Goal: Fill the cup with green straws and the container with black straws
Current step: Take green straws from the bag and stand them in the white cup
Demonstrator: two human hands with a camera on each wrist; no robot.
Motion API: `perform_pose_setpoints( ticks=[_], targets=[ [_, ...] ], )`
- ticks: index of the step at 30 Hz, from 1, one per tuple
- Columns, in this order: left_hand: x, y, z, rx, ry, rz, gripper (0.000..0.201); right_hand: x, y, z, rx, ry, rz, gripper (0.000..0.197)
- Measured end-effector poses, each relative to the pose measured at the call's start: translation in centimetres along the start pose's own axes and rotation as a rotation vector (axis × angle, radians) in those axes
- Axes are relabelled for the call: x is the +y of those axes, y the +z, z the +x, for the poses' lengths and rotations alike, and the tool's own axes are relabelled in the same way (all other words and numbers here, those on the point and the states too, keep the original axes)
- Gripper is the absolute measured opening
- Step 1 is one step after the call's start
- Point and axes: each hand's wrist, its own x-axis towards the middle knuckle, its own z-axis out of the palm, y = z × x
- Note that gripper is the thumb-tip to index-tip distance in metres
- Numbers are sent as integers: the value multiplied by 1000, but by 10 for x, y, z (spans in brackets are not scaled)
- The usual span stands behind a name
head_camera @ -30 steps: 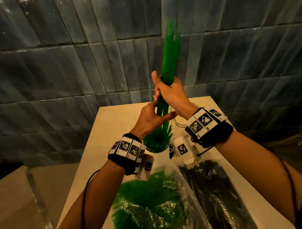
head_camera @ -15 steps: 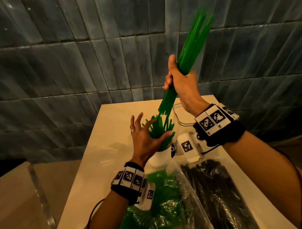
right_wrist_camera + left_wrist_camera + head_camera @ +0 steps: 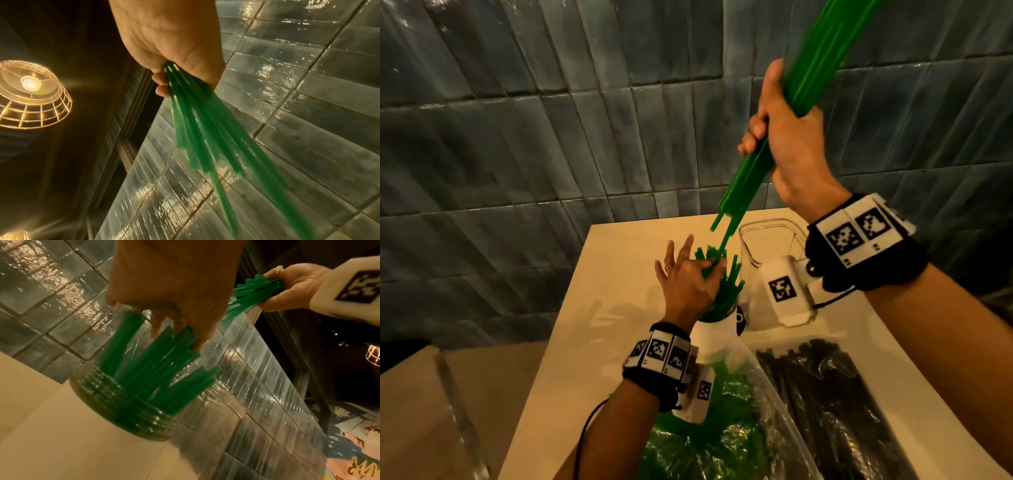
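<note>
- Green straws run as one slanted bundle through the right hand, whose fingers and thumb are curled tight round its middle; the upper ends pass out of the top of the head view, and the lower ends hang just above the cup.
- More green straws already stand splayed in that clear ribbed cup, leaning toward the right.
- Over them the left hand spreads with straight fingers, its fingertips touching the upper ends of the standing straws and clasping nothing.
- Just right of the cup, toward the tiled wall, stands the clear container, with no straws visible in it.
- Near the table's front edge lie two plastic bags, one of green straws and one of black straws, side by side.
- Bare tabletop shows left of the cup as far as the left edge; the wall closes off the far side.
</note>
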Motion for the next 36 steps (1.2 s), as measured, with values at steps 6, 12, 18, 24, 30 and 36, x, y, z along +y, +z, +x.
perform_pose_setpoints(
  ticks=[6,12,18,24,30,36],
  targets=[
    [1,-6,-1,-78,-155,1,39,-22,-7,3,73,-167,80,40],
    [-4,-3,-2,-99,-150,-119,38,18,-11,-8,72,8,-56,36],
    [-10,-1,-2,5,-146,-342,29,88,-12,-19,56,134,-200,38],
    [-14,-2,-4,83,-197,-623,34,110,-16,-12,88,165,-207,41],
    [-12,-5,-13,76,-84,-829,34,126,-25,-12,-15,189,-322,31],
    [-28,7,-39,104,-47,-818,131,139,-26,-28,-248,175,-611,29]
  ],
)
